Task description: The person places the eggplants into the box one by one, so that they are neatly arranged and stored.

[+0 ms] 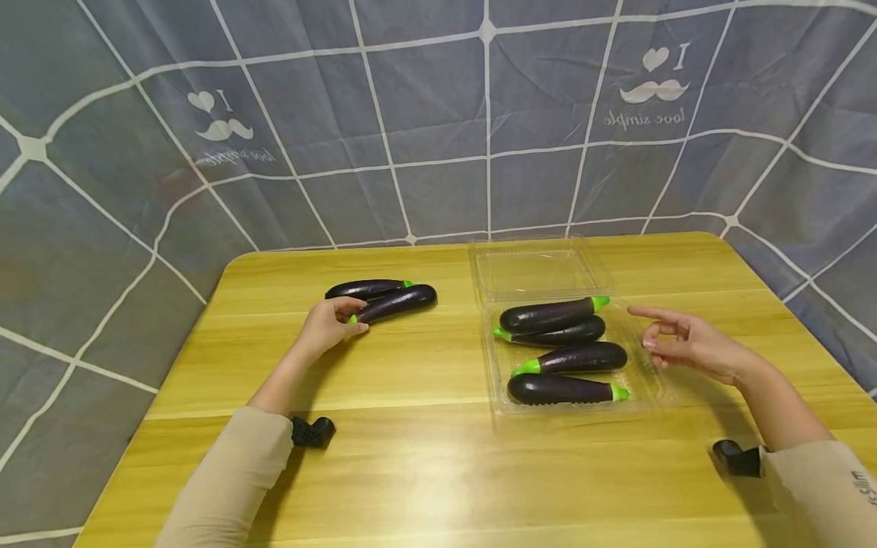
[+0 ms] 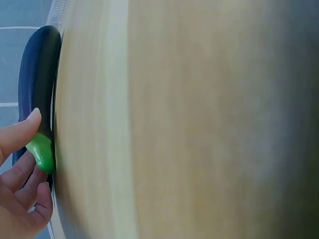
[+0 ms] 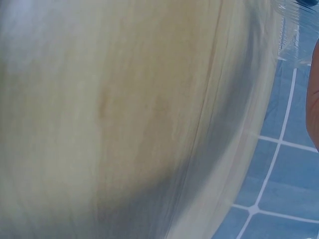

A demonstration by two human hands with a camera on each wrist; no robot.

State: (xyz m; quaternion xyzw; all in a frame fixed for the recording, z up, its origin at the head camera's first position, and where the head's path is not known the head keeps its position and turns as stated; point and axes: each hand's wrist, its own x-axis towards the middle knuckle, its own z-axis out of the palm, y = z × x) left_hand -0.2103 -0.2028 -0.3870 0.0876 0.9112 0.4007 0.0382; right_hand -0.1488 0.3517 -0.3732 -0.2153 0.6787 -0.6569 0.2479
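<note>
At the left of the table, my left hand (image 1: 325, 326) pinches a dark purple eggplant (image 1: 401, 302) near its green stem end. The left wrist view shows the thumb (image 2: 20, 133) along that eggplant (image 2: 36, 79), with fingers around the green cap (image 2: 42, 153). A second eggplant (image 1: 363, 288) lies just behind it. In the head view my right hand (image 1: 695, 346) hovers at the right side of a clear plastic container (image 1: 644, 365), index finger stretched out, the others bent, nothing held. Only an edge of that hand (image 3: 313, 99) enters the right wrist view.
Several eggplants (image 1: 575, 358) lie in the container's base, their stems pointing different ways. Its clear lid (image 1: 537, 270) is folded back toward the rear of the wooden table (image 1: 411, 457). A grey grid-patterned curtain (image 1: 438, 114) hangs around the table's back and sides.
</note>
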